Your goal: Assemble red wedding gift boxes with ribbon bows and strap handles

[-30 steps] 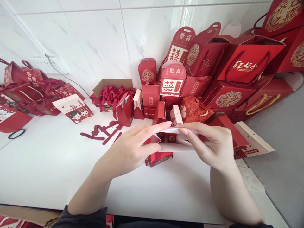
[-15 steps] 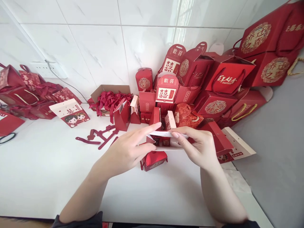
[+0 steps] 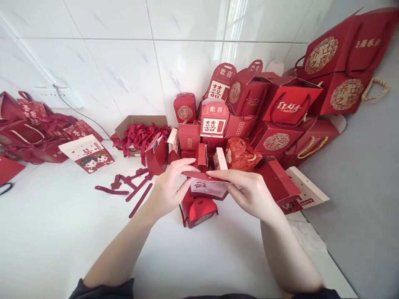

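A red paper box [image 3: 202,177] is pinched at either end by the left hand [image 3: 171,186] and the right hand [image 3: 251,191], both partly closed, its pale printed panel [image 3: 208,189] exposed between them.

White tiled wall [image 3: 118,20], grey-veined; socket panel [image 3: 70,99] at left, grey cable [image 3: 59,92] trailing down. Brown carton [image 3: 126,123] by wall, heaped with crimson ribbons [image 3: 146,135] (some overhanging).

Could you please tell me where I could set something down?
Bare white tabletop shows on the near side of the red straps and, between the forearms, of the small red box. The back right, stacked with gift boxes, is crowded.
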`<state>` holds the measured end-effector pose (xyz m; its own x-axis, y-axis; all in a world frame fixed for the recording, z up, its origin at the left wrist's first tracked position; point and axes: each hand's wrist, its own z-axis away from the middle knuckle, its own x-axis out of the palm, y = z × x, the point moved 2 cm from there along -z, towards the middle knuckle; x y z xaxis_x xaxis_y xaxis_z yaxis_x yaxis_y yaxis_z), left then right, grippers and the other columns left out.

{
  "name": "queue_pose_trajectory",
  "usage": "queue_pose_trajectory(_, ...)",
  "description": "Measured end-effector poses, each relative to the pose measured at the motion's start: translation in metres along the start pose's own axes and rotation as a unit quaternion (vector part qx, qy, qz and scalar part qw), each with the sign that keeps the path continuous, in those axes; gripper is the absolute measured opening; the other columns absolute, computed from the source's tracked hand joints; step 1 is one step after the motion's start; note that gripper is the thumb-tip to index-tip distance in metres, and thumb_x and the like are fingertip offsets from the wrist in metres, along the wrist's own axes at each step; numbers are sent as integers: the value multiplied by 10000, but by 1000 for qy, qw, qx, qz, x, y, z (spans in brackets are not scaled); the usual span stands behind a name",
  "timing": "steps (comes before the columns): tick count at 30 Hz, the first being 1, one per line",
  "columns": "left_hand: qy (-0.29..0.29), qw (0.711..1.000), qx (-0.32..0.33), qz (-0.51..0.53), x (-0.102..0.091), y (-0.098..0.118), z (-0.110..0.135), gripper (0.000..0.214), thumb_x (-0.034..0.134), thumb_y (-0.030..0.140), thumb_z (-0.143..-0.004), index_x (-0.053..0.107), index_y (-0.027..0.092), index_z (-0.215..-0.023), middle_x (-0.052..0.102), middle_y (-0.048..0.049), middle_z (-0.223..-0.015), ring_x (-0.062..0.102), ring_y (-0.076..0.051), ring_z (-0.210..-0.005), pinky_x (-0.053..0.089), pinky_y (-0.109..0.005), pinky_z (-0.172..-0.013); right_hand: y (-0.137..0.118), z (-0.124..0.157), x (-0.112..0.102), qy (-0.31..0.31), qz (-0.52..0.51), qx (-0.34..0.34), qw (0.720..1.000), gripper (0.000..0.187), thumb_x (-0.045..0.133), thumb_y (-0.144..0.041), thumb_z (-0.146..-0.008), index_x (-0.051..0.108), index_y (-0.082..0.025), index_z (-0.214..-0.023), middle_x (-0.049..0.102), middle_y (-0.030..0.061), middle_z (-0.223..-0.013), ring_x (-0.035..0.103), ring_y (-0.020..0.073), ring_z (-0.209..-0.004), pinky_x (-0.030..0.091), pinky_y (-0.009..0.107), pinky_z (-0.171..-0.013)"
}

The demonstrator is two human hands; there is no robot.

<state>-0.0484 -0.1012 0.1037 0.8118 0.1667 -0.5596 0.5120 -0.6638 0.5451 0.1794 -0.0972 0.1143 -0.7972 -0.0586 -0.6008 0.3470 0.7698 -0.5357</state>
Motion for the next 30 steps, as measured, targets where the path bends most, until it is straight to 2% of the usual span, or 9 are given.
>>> queue_pose_trajectory(6,48,997,-22,55,3,-7,-5,282,580,123,-897,558,193,-1169,660,-92,-1144,655,-196,-1094,584,-344,-899,-7,-4,-3,-44,35,-64,996,236,601,-274,-942,696,-218,-1150,718,71,-1143,686,201,-1042,577,320,-887)
queue_pose_trajectory(9,119,990,22,-73,5,1,-4,205,652,141,-853,618,194,-1049,632,-82,-1084,645,-196,-1028,585,-346,-863,-6,-5,0,9,109,-33,993,188,549,-241,-966,729,-186,-955,692,87,-956,670,190,-860,573,314,-738)
queue_pose_trajectory(11,94,987,50,-119,13,12,0,165,650,154,-860,635,205,-1016,641,-68,-1011,652,-190,-972,582,-343,-856,-7,-3,3,69,150,-28,986,184,549,-201,-961,712,-170,-880,666,80,-887,652,171,-786,561,292,-694)
queue_pose_trajectory(15,-3,987,89,-133,35,39,16,630,696,379,-840,473,128,-1372,584,-193,-1328,567,-308,-1250,535,-435,-1018,-27,7,5,219,188,-16,957,135,605,-104,-913,696,-187,-968,662,68,-921,652,146,-787,561,252,-754)
queue_pose_trajectory(18,15,977,124,-171,42,52,27,852,675,346,-853,246,32,-1519,501,-255,-1428,498,-348,-1333,506,-454,-1056,-45,11,9,177,95,9,980,204,598,-92,-907,663,-193,-1071,648,68,-990,651,150,-861,557,246,-793)
queue_pose_trajectory(21,20,988,71,-138,35,46,26,659,564,142,-902,316,115,-1512,685,-149,-1217,699,-212,-1024,583,-291,-878,-47,8,21,29,-20,27,999,192,556,-166,-945,622,-184,-1124,626,63,-963,629,145,-810,557,256,-723)
queue_pose_trajectory(23,-24,996,-3,-91,24,34,18,453,536,122,-915,524,188,-1363,755,-36,-965,709,-131,-744,576,-213,-708,-38,3,28,1,-7,29,1000,217,549,-211,-957,624,-200,-1160,604,66,-961,614,164,-844,549,292,-747)
queue_pose_trajectory(26,-63,994,-76,-45,8,14,4,180,571,205,-931,683,195,-1071,744,18,-813,662,-103,-613,516,-192,-581,-16,-5,33,82,120,10,989,285,606,-223,-923,644,-245,-1204,586,101,-1088,582,241,-1030,481,453,-945)
queue_pose_trajectory(30,-88,994,-56,0,3,0,-2,188,574,262,-950,712,207,-1066,757,1,-900,676,-111,-690,497,-198,-606,1,-9,28,164,159,5,974,156,654,-201,-884,689,-243,-1030,574,101,-1275,532,294,-1190,286,586,-1125)
